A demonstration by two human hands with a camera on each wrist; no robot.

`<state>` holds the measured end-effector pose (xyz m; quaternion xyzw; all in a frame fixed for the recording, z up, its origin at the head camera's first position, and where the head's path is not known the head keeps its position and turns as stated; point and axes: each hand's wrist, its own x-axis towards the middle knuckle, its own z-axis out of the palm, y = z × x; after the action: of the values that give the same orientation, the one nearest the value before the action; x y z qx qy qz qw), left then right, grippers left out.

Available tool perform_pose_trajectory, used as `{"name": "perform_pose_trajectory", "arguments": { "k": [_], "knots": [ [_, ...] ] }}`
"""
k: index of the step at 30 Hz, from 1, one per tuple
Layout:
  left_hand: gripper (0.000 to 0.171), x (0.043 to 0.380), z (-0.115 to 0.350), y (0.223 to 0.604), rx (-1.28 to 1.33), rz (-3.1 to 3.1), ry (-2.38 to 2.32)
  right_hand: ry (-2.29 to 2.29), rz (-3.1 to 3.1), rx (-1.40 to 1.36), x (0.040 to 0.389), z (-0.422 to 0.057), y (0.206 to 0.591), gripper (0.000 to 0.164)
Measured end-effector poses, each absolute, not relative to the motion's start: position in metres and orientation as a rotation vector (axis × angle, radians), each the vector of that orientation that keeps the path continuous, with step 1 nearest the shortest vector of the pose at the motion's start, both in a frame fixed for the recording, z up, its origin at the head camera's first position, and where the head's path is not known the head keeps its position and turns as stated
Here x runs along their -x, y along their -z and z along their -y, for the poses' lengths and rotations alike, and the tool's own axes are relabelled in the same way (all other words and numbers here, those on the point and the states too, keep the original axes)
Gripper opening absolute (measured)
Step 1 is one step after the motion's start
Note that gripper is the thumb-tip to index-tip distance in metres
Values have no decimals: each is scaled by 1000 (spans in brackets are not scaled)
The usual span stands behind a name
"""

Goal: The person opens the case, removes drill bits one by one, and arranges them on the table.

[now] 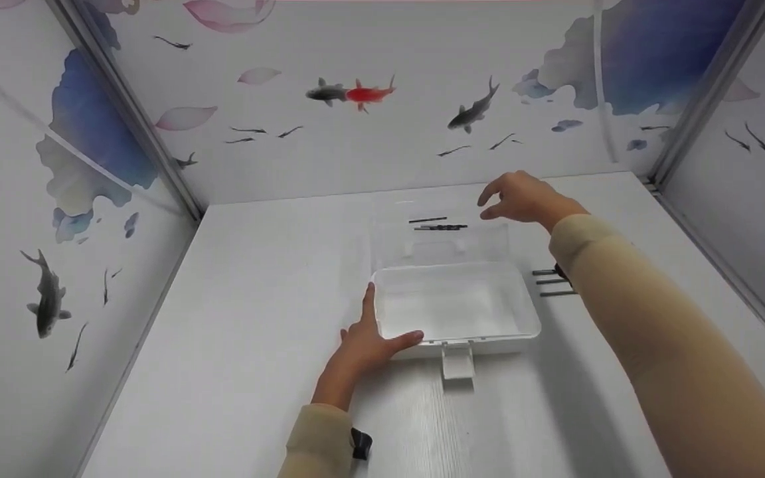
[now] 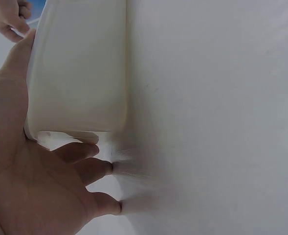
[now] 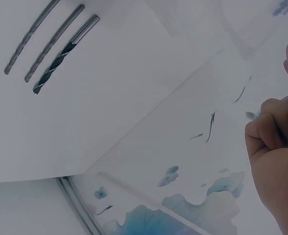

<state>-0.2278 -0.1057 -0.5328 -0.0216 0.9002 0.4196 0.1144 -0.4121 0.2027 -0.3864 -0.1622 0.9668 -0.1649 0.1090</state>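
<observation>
Fingers apart, the left hand point(image 1: 362, 345) touched a white oblong plastic box point(image 1: 455, 302) and the right hand point(image 1: 522, 196) hovered at one o'clock, beige sleeve point(image 1: 641, 332) part-hiding grey metal drill-bits point(image 3: 55, 42).

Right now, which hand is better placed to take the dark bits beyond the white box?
Probably the right hand: apparently empty, it hovers nearest the dark bits; the left hand touches the white box.

Two hands point(image 1: 364, 340) point(image 1: 522, 197), one box point(image 1: 452, 305), six-plus drill bits point(image 3: 59, 61).
</observation>
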Motion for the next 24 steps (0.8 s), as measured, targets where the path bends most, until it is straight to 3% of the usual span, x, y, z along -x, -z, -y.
{"name": "perform_pose_trajectory", "arguments": {
  "k": [24],
  "knots": [
    [140,230,105,534,77,-2650,-1235,424,-2946,563,414,-164,424,20]
  ]
}}
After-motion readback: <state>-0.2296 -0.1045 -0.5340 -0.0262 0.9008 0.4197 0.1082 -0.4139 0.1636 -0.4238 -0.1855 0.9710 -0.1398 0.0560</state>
